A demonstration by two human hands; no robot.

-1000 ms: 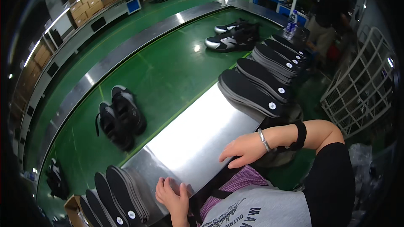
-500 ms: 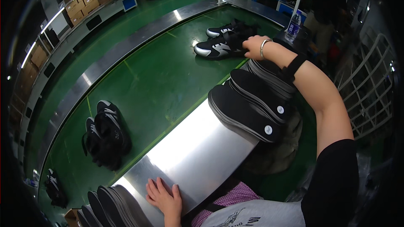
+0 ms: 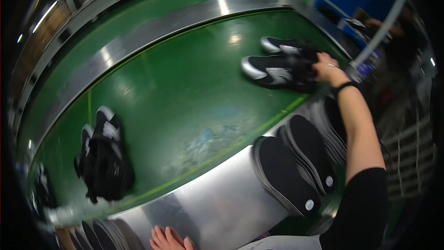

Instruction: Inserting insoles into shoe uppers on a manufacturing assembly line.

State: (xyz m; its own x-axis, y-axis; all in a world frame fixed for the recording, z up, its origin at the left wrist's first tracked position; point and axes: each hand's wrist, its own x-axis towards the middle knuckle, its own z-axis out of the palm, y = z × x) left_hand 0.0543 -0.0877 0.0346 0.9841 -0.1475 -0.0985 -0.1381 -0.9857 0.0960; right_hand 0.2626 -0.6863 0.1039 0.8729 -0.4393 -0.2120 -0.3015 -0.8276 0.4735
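Observation:
My right hand (image 3: 327, 68) reaches out at far right, its fingers closed at the heel end of a pair of black shoes (image 3: 273, 70) with silver toes. Slight blur covers the exact grip. The shoes rest on the green belt (image 3: 185, 97), toes pointing left. Near the lower edge, my left hand (image 3: 169, 240) lies on the bare metal ledge (image 3: 212, 194), fingers apart and holding nothing. Stacks of black insoles (image 3: 284, 176) with round white stickers lie on the ledge below my right forearm.
Another pair of black shoes (image 3: 108, 157) stands on the belt at left, with a further shoe (image 3: 45, 187) beyond. More insoles (image 3: 111, 236) fill the ledge's lower left. A bottle (image 3: 368, 65) stands by the pole (image 3: 381, 30) at right. Behind it is a person's dark figure (image 3: 402, 37).
The whole view has shifted and tilted, so the far shoes and ledge appear farther right. My right hand stays at the shoes' heel end; less of my left hand shows at the lower edge.

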